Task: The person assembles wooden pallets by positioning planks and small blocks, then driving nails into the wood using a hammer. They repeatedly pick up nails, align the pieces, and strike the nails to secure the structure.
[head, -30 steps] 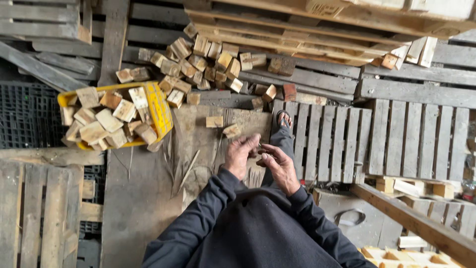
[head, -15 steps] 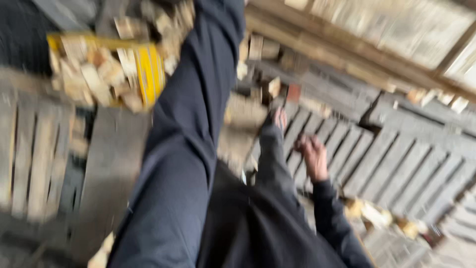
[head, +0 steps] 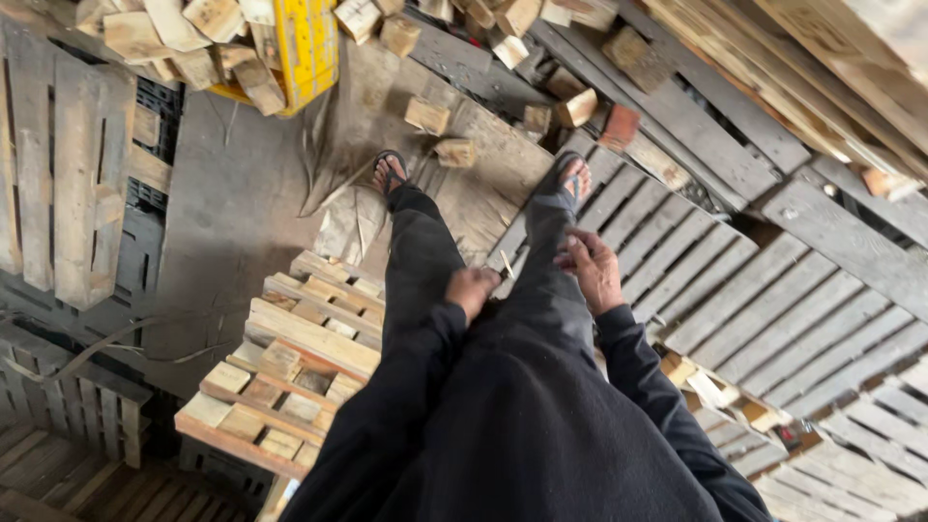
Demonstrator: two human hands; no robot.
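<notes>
I look down at my own legs in black trousers and sandals. My left hand point(head: 472, 288) is curled into a fist against my left thigh. A thin pale sliver point(head: 505, 263) shows just beside it; I cannot tell if the hand holds it. On my right thigh rests my right hand point(head: 594, 271), fingers spread on the cloth and holding nothing. My left foot point(head: 389, 172) stands on a grey board, my right foot point(head: 570, 179) on a slatted pallet point(head: 735, 290). Two loose wood blocks point(head: 426, 114) lie just ahead of my feet.
A yellow crate point(head: 309, 48) full of wood blocks stands at the top left. More blocks are heaped along the top, one of them reddish point(head: 620, 126). A small pallet of pale blocks point(head: 290, 358) sits by my left leg. Stacked grey pallets point(head: 68, 164) surround me.
A second ago both hands were together low over the board. My left arm then swung up across the view. Now both hands lie on my thighs and the view has swung and closed in.
</notes>
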